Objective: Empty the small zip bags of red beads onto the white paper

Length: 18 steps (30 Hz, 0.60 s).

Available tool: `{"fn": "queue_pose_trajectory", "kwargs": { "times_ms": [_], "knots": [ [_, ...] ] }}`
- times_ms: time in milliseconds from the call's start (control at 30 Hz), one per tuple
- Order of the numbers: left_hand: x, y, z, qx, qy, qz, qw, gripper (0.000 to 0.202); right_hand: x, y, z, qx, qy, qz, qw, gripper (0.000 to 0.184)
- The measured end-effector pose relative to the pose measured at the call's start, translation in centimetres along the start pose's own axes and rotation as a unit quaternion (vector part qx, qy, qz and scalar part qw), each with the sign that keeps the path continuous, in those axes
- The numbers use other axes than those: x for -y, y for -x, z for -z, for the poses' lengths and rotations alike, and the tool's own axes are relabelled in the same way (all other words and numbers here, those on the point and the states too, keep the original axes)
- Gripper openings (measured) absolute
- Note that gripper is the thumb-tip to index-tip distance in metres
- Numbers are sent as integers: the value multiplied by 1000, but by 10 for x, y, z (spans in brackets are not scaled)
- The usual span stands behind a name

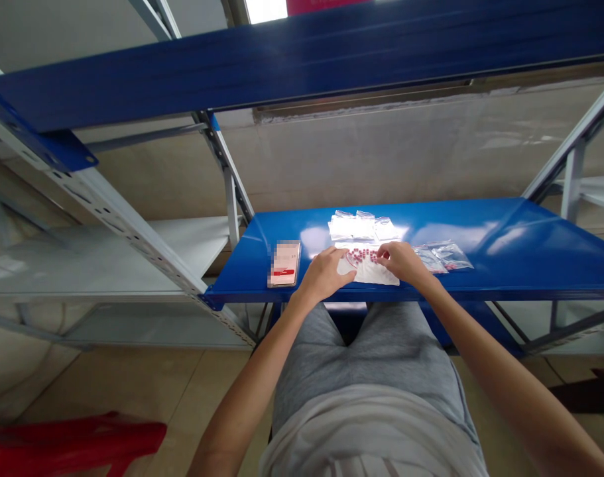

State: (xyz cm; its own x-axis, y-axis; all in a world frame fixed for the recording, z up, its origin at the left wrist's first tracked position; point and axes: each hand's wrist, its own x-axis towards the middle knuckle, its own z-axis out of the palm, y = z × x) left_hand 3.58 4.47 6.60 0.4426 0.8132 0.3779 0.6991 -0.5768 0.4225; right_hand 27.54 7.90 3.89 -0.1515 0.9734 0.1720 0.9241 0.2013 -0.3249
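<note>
On the blue steel shelf [500, 232] of a slotted-angle rack [132, 225], two bare hands worked over a white sheet [376, 275]. Small red beads [364, 255] lay in a loose cluster on the sheet, between the hands. The left hand [324, 275] was at the sheet's near left edge, and the right hand [401, 262] was at its right side. Fingers [382, 250] of the right hand curved down at the edge of the cluster, touching or almost touching the beads. Those of the left hand reached toward the cluster from the opposite side, neither spread wide nor clenched into a fist. Whether either hand pinched a bead could not be told at this size. As the layout showed, many beads remained loose on the sheet. Flat clear zip bags [364, 226] lay in a pile just beyond it, and more clear bags [443, 257] lay to its right; their contents could not be made out. To the left of the hands lay a pink-and-white card or box [284, 264], partly blurred. Below the shelf were the person's grey shorts [361, 371], and a red plastic stool [67, 444] stood on the tiled floor [207, 397].
</note>
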Motion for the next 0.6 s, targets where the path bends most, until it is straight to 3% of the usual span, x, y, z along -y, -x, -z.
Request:
{"fn": "queue_pose_trajectory", "kwargs": {
  "times_ms": [367, 600],
  "knots": [
    [1, 0, 0, 8, -4, -3, 1000, 48, 4, 2, -10, -14, 23, -4, 1000, 18],
    [-1, 1, -4, 25, 26, -20, 999, 50, 12, 4, 11, -47, -142, 71, 986, 16]
  ]
}}
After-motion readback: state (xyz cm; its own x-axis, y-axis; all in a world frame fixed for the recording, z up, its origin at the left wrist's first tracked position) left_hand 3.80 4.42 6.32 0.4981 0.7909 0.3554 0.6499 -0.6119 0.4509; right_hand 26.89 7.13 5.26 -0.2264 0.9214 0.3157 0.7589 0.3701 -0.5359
